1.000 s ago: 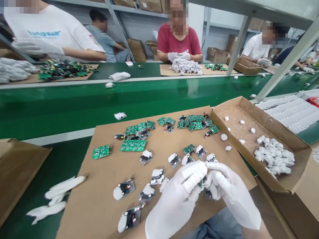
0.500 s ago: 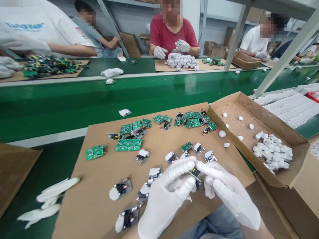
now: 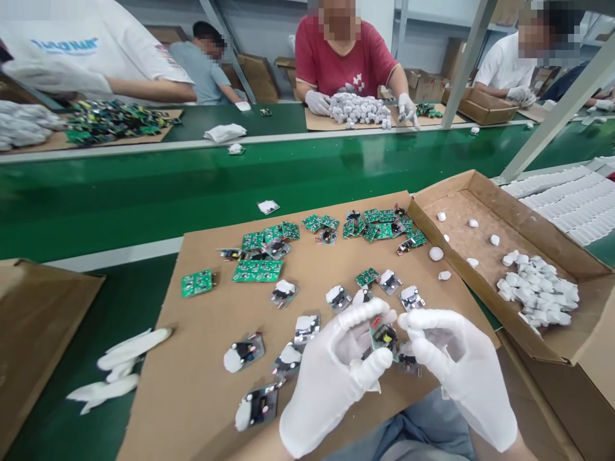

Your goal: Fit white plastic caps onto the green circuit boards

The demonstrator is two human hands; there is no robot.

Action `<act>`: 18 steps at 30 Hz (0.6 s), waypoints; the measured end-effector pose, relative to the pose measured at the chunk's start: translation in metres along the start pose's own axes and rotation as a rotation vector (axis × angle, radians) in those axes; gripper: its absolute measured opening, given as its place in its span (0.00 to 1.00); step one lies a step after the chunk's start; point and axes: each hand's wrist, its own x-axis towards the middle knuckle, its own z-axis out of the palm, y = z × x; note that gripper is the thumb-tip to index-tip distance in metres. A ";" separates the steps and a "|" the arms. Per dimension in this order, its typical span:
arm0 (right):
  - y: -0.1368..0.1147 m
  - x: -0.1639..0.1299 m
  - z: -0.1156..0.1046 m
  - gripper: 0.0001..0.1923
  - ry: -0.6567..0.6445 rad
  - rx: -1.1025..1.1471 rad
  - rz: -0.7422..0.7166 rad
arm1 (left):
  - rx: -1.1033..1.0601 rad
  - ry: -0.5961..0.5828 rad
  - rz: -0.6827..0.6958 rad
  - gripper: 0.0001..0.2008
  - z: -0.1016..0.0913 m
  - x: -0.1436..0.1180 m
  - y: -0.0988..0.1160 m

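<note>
Board-handling step, I judge: my left hand [image 3: 334,378] grasps a circuit board [image 3: 385,335]; whether my right hand [image 3: 465,371] grips anything, I cannot tell. Next calls for steady support.

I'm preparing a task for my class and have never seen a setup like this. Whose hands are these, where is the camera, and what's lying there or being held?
There is no robot arm here: a person's left hand and right hand, both white-gloved, do the work. The camera is worn on that person's head, looking forward and down. The left hand holds a small circuit board; the right is close beside it, perhaps touching. On a cardboard sheet lie green boards and others with white patches. A shallow box holds white pieces.
</note>
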 end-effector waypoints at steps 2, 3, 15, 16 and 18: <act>-0.002 0.001 0.003 0.05 -0.049 -0.012 -0.082 | 0.096 -0.025 -0.028 0.20 -0.001 -0.001 0.004; -0.003 0.002 0.005 0.06 -0.066 -0.018 -0.099 | 0.115 -0.040 -0.035 0.19 -0.001 -0.001 0.006; 0.002 -0.001 0.013 0.06 0.025 -0.123 -0.135 | 0.026 -0.070 -0.136 0.19 -0.001 -0.005 0.002; 0.004 -0.001 0.015 0.06 0.025 -0.120 -0.162 | 0.034 -0.064 -0.125 0.19 -0.001 -0.005 0.001; 0.007 0.000 0.017 0.08 0.012 -0.130 -0.216 | 0.048 -0.052 -0.111 0.18 -0.001 -0.005 0.001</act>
